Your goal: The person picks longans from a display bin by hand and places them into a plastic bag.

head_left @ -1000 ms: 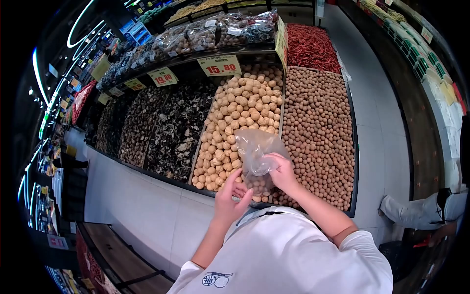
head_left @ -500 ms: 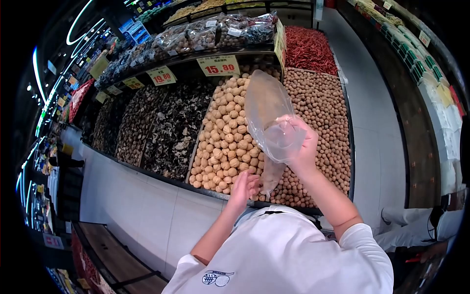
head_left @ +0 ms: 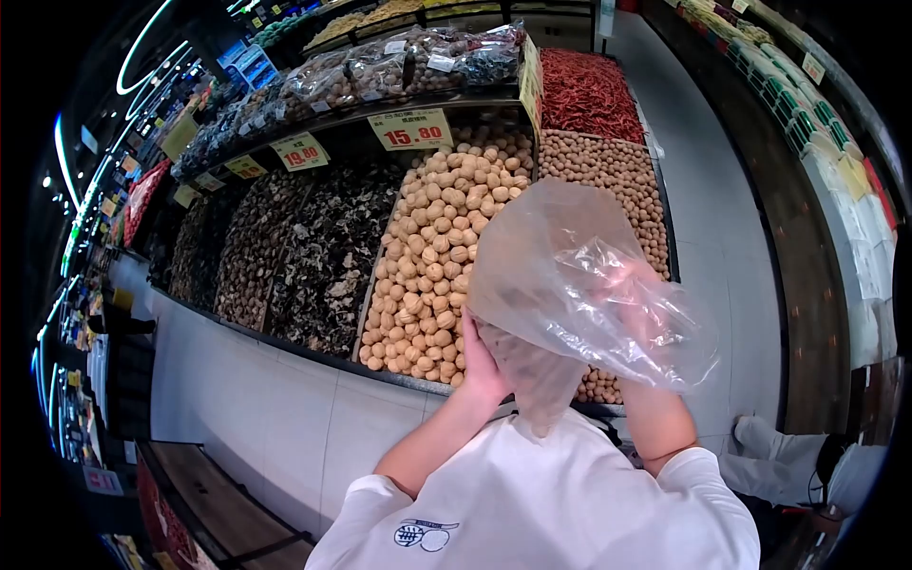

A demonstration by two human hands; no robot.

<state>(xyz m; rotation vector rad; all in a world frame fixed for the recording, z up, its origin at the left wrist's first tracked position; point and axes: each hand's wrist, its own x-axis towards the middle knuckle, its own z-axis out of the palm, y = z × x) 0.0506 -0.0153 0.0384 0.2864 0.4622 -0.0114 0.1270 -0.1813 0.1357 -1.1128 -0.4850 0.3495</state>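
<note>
A clear plastic bag (head_left: 556, 252) is spread wide in front of my chest, its narrow tail hanging toward my white shirt. At the bag's left edge, my left hand (head_left: 483, 366) grips it, the fingers partly hidden behind the film. My right hand (head_left: 638, 294) holds the bag's other side and shows only blurrily through the plastic. Pale walnuts (head_left: 423, 285) fill the bin just beyond my left hand. Smaller brown round nuts (head_left: 600, 157) lie in the bin behind the bag, largely covered by it.
Dark dried fungus (head_left: 332, 256) lies left of the walnuts. Dried red chillies (head_left: 584, 95) are at the back. A price sign (head_left: 410, 130) hangs below a shelf of packaged goods (head_left: 370, 71). A person in light trousers (head_left: 774, 456) is at the right, near the aisle floor (head_left: 731, 256).
The bag has come closer to me and spread wider. My left hand has risen from beside the walnuts to the bag's left edge. My right hand has moved right, behind the film.
</note>
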